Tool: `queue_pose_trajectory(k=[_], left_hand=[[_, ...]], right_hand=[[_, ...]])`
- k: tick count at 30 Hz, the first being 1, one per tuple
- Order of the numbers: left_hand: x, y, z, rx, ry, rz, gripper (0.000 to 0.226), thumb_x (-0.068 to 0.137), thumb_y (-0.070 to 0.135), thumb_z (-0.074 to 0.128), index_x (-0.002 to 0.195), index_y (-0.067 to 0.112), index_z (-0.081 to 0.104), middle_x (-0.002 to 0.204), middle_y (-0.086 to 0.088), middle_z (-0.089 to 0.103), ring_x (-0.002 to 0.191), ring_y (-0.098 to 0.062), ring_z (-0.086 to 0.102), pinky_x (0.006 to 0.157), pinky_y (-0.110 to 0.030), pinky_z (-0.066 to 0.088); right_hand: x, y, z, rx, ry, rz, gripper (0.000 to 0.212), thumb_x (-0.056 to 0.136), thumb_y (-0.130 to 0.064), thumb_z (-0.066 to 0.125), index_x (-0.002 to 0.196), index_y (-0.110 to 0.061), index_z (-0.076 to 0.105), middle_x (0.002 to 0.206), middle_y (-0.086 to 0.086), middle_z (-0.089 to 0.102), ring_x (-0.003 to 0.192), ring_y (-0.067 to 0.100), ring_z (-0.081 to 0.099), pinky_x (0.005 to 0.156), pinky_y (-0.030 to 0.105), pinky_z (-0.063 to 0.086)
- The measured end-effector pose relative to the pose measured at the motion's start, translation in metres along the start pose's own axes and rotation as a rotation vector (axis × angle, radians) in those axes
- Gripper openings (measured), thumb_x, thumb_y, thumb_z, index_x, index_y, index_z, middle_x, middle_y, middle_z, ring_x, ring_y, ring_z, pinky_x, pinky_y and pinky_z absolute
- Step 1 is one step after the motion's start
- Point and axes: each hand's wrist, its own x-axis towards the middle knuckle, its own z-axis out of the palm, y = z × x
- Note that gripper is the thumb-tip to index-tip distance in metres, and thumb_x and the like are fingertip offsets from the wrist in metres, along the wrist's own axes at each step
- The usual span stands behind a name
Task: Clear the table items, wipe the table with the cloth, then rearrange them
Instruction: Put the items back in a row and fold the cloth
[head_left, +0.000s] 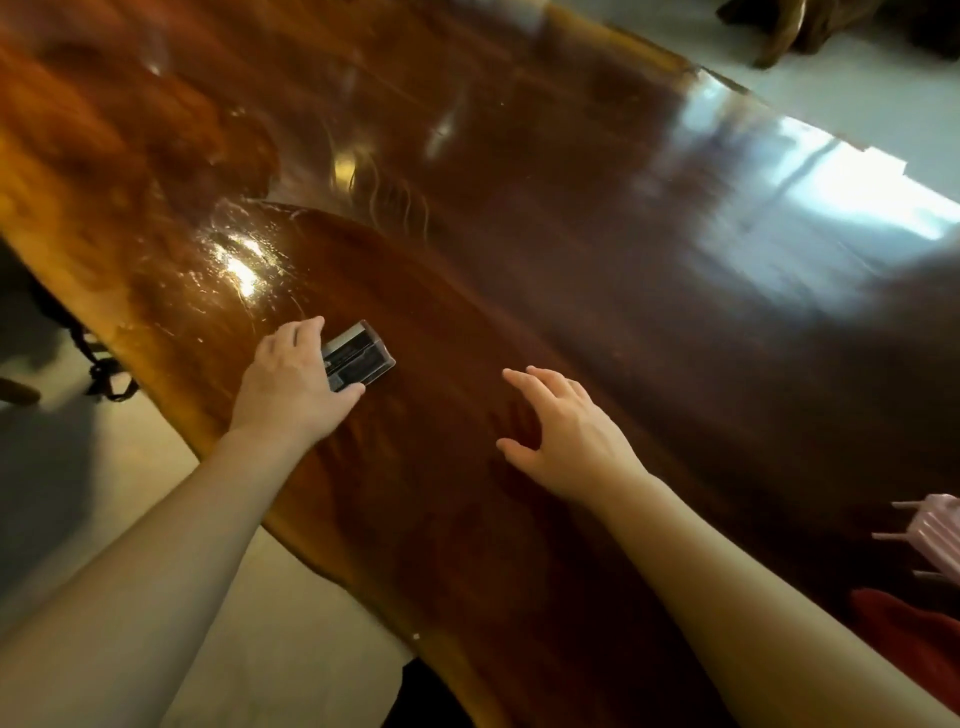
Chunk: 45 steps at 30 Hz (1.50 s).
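A small dark rectangular box (361, 356) with a clear shiny top rests on the glossy reddish wooden table (519, 260), near its left edge. My left hand (293, 382) grips the box's near end, thumb on one side and fingers on the other. My right hand (563, 434) hovers just above the table to the right of the box, fingers spread, holding nothing. A red cloth (914, 639) lies at the table's lower right, partly cut off by the frame.
A pink ribbed object with short prongs (930, 535) sits at the right edge, just above the red cloth. Pale floor shows left of the table and beyond its far edge. Dark chair parts (104, 371) stand at left; carved wood (789, 26) is at top right.
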Motion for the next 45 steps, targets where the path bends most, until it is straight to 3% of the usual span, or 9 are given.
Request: queue_pose_trajectory(k=[5,10,14,24,30,37,45], left_hand=[[0.013,-0.017,0.007,-0.104,-0.112,-0.033,0.089,0.078,0.039,0.079,0.148,0.021,0.028,0.138,-0.009,0.052,0.124,-0.033,0.052,0.096,-0.051,0.048],[0.022,-0.014,0.008,-0.171,-0.171,-0.081,0.058,0.083,0.028,0.076,0.133,0.018,0.049,0.123,-0.007,0.058,0.108,-0.029,0.058,0.086,-0.045,0.051],[0.022,0.01,0.002,-0.158,-0.194,-0.021,0.049,0.082,0.028,0.077,0.125,0.018,0.055,0.107,0.001,0.053,0.097,-0.021,0.054,0.083,-0.04,0.049],[0.01,0.192,0.004,-0.132,-0.335,0.313,0.046,0.081,0.022,0.079,0.121,0.02,0.057,0.117,-0.005,0.06,0.098,-0.021,0.058,0.09,-0.045,0.054],[-0.007,0.286,0.02,-0.096,-0.392,0.568,0.042,0.079,0.02,0.08,0.117,0.022,0.061,0.111,-0.003,0.06,0.097,-0.02,0.058,0.084,-0.033,0.047],[-0.043,0.401,0.057,-0.055,-0.437,0.828,0.04,0.083,0.017,0.074,0.12,0.025,0.06,0.113,0.0,0.054,0.103,-0.021,0.057,0.086,-0.028,0.042],[-0.076,0.487,0.102,0.028,-0.487,0.969,0.042,0.085,0.009,0.066,0.121,0.028,0.057,0.112,0.002,0.05,0.105,-0.023,0.056,0.091,-0.037,0.047]], right_hand=[[0.014,-0.017,0.012,-0.051,-0.059,-0.017,0.083,0.09,-0.049,0.068,0.159,-0.036,0.023,0.166,0.001,0.028,0.148,0.026,0.029,0.107,0.045,0.043],[0.008,-0.011,0.012,-0.026,-0.061,0.022,0.083,0.091,-0.048,0.068,0.159,-0.034,0.022,0.165,0.002,0.028,0.148,0.026,0.029,0.109,0.046,0.043],[-0.01,0.006,0.004,0.001,-0.033,0.066,0.082,0.091,-0.047,0.067,0.159,-0.033,0.022,0.164,0.001,0.03,0.147,0.026,0.031,0.111,0.048,0.044],[-0.107,0.102,-0.029,0.062,0.121,0.331,0.077,0.093,-0.045,0.064,0.158,-0.031,0.025,0.163,0.001,0.033,0.144,0.025,0.035,0.107,0.046,0.046],[-0.164,0.149,-0.044,0.088,0.194,0.459,0.075,0.094,-0.043,0.064,0.158,-0.028,0.028,0.161,0.002,0.035,0.144,0.023,0.034,0.111,0.044,0.043],[-0.234,0.203,-0.048,0.142,0.3,0.578,0.072,0.093,-0.039,0.067,0.156,-0.023,0.035,0.157,0.005,0.041,0.143,0.022,0.037,0.114,0.04,0.04],[-0.299,0.249,-0.035,0.176,0.369,0.697,0.07,0.091,-0.04,0.068,0.154,-0.025,0.041,0.156,0.004,0.044,0.145,0.021,0.036,0.115,0.04,0.038]])
